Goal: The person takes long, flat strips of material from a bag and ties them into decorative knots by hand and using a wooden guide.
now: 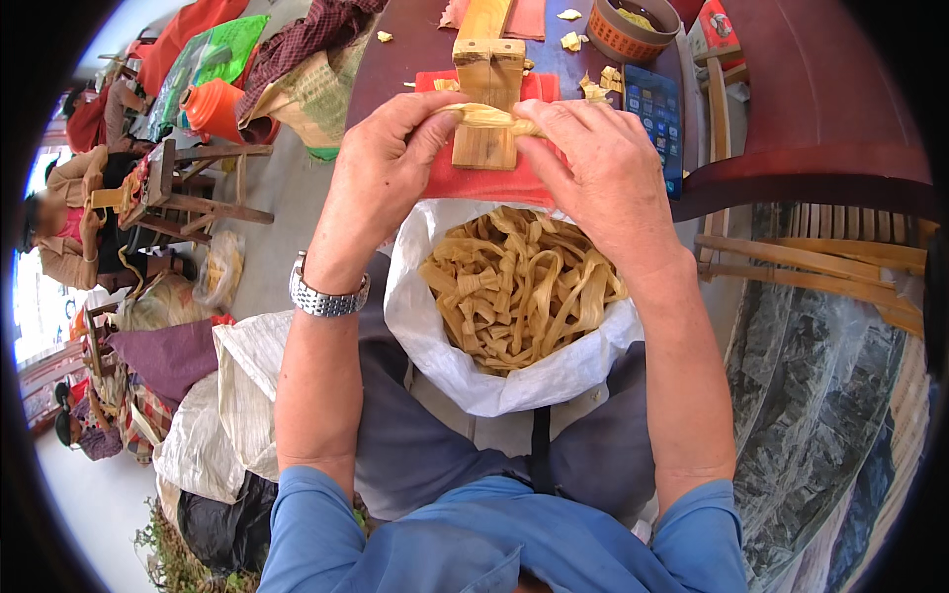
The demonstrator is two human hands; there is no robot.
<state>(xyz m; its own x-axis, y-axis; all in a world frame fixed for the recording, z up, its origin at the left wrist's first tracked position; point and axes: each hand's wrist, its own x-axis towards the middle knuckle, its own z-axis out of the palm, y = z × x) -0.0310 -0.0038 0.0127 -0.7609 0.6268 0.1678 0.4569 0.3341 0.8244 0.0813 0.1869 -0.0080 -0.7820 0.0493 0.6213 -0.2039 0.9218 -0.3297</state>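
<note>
A pale yellow, leaf-like strip (484, 116) is stretched between my two hands, gathered and twisted near its right end. My left hand (379, 163) pinches its left end between thumb and fingers. The right end is gripped by my right hand (605, 163), its fingers bent over the strip. Just behind the strip is a wooden block stand (489, 61), its base on a red cloth (534, 183) at the table edge. Below my hands, a white woven sack (420, 341) sits open between my knees, filled with yellowish-brown strips (524, 287), some folded or knotted.
To the right on the table lies a phone (652, 114), lit up. Behind it stands an orange-brown bowl (633, 30); pale scraps (596, 89) lie about. Bamboo chair (811, 257) at right. At left are a wooden stool (198, 188), sacks (222, 405) and other seated people.
</note>
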